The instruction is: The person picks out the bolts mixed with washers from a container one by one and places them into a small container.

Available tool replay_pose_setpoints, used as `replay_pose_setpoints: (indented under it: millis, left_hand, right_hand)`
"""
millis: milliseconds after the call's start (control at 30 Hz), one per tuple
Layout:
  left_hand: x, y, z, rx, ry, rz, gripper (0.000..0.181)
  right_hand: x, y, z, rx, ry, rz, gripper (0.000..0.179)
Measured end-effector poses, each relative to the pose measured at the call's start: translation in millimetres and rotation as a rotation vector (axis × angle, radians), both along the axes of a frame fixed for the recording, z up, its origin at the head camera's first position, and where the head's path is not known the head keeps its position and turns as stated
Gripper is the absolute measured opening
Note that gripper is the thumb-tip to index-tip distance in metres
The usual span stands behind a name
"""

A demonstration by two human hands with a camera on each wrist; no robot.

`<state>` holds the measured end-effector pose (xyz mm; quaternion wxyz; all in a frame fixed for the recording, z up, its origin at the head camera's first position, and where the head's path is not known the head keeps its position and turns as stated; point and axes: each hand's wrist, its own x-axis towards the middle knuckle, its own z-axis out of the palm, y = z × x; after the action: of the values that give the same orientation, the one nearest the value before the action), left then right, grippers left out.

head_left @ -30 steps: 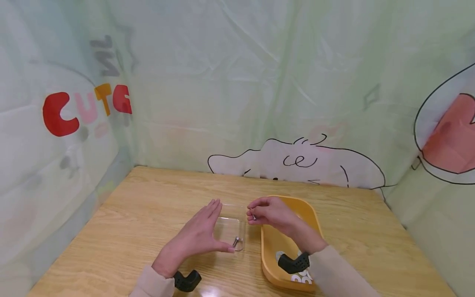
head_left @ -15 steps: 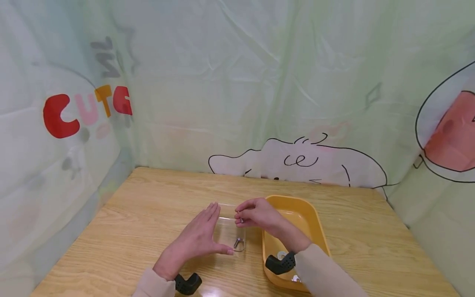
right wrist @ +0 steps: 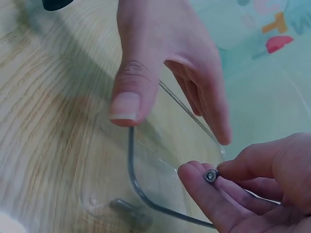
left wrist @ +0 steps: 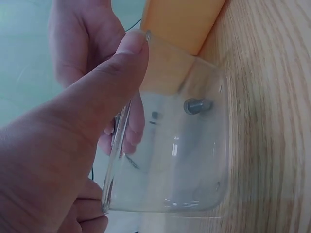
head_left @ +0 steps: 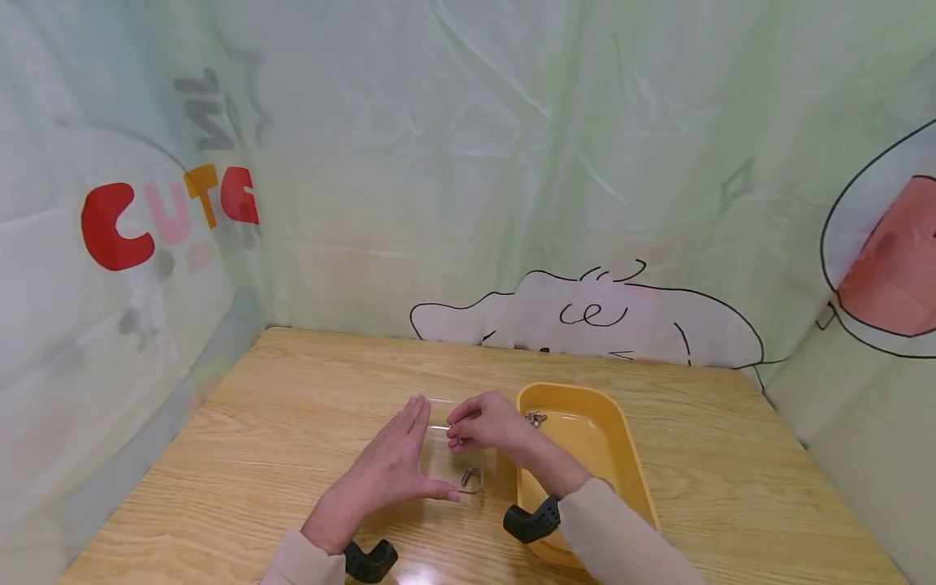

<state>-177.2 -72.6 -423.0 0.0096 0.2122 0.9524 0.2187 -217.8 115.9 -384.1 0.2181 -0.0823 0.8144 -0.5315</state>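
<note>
A clear plastic box (head_left: 443,463) stands upright on the wooden table, a metal bolt (left wrist: 197,106) lying on its bottom. My left hand (head_left: 391,457) holds the box, its thumb at the near rim and its fingers along the opposite side. Over the box's opening is my right hand (head_left: 488,424). Between thumb and fingertips it pinches a small metal screw (right wrist: 210,175), seen end-on in the right wrist view; most of its length is hidden by the fingers.
A yellow-orange tray (head_left: 583,432) stands right of the box, partly under the right forearm. Small metal pieces (head_left: 536,419) lie in its far left corner. Printed curtains (head_left: 439,162) hang behind the table (head_left: 314,382) and at both sides.
My right hand has moved left from the tray's edge to over the box, carrying the screw. Metal pieces in the tray's far corner have come into view. The left hand stays put.
</note>
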Motion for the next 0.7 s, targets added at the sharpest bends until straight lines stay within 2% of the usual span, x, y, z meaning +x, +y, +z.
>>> replay_pose_setpoints:
  millis: [400, 700]
  left_hand:
    - [0.4, -0.4, -2.1, -0.006, 0.018, 0.005, 0.132]
    - [1.1, -0.2, -1.3, -0.015, 0.015, 0.001, 0.131]
  right_hand:
    - [1.7, -6.0, -5.1, 0.056, 0.034, 0.018, 0.020]
    - [3.3, -3.0, -4.8, 0.029, 0.034, 0.040, 0.023]
